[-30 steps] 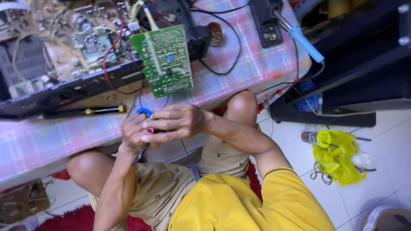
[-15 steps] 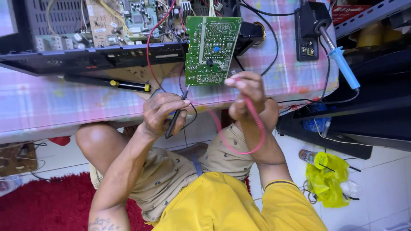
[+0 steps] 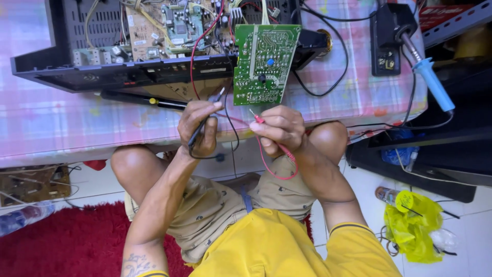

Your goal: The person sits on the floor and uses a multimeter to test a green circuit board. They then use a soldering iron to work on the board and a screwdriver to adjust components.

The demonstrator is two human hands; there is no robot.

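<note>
1. My left hand (image 3: 199, 128) is closed around a black test probe (image 3: 205, 120), fingers curled tight on its shaft, with the tip pointing up towards the lower left corner of the green circuit board (image 3: 265, 64).
2. My right hand (image 3: 279, 128) pinches a red test probe (image 3: 259, 119) between thumb and fingertips. Its tip sits just below the board's bottom edge, and I cannot tell whether it touches.
3. The board stands near the front edge of the table (image 3: 51, 128), which carries a checked cloth, and leans against an opened black chassis (image 3: 123, 66) full of parts.
4. A red lead (image 3: 277, 164) loops down under my right wrist, and a black lead hangs beside my left palm. I judge either could snag on a knee and drag a tip sideways.
5. The solder points are packed close, so a slipped tip could bridge two of them.
6. The board looks only propped, so pressing hard may tip it back.
7. A blue-handled soldering iron (image 3: 433, 82) overhangs the table's right edge. Its cable runs close to my right arm, and a tug might pull it off.
</note>
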